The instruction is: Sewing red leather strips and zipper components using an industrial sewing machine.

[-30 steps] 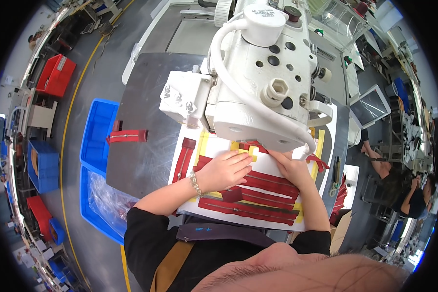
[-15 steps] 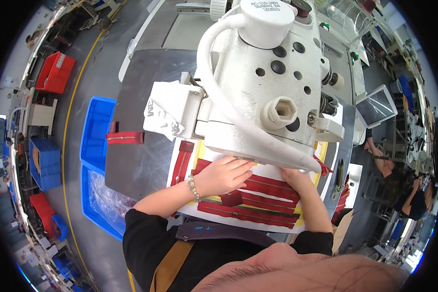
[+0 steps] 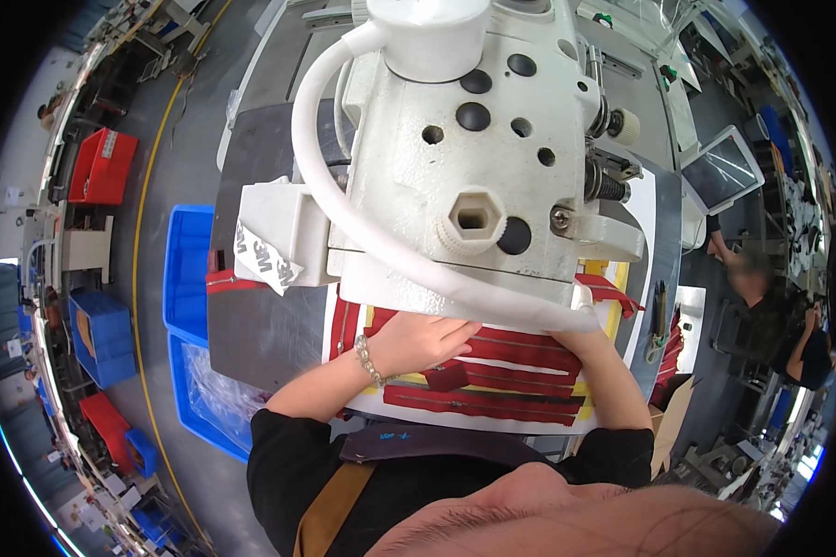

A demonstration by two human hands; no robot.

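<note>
Several red zipper strips [image 3: 478, 402] lie side by side on a white sheet with yellow strips, under the head of a white sewing machine [image 3: 455, 176]. Flat on the upper strips rests my left hand [image 3: 427, 340], its fingers stretched toward the right and its tips near the machine's lower edge. A beaded bracelet [image 3: 369, 360] circles that wrist. Over at the right ends of the strips is my right hand [image 3: 576, 344]; the machine head and its white tube hide its fingers. A small red fabric piece [image 3: 447, 375] lies across the strips below my left hand.
Blue bins [image 3: 188, 278] stand left of the grey table [image 3: 251, 339], one with clear plastic in it. Another red zipper [image 3: 235, 281] lies by the table's left edge. At the right are a tablet screen [image 3: 723, 176], small tools [image 3: 658, 325] and a cardboard box [image 3: 673, 418]. Other people sit farther right.
The view has shifted, so the machine head looks larger and farther left and covers more around my hands. Both hands stay at nearly the same places on the strips.
</note>
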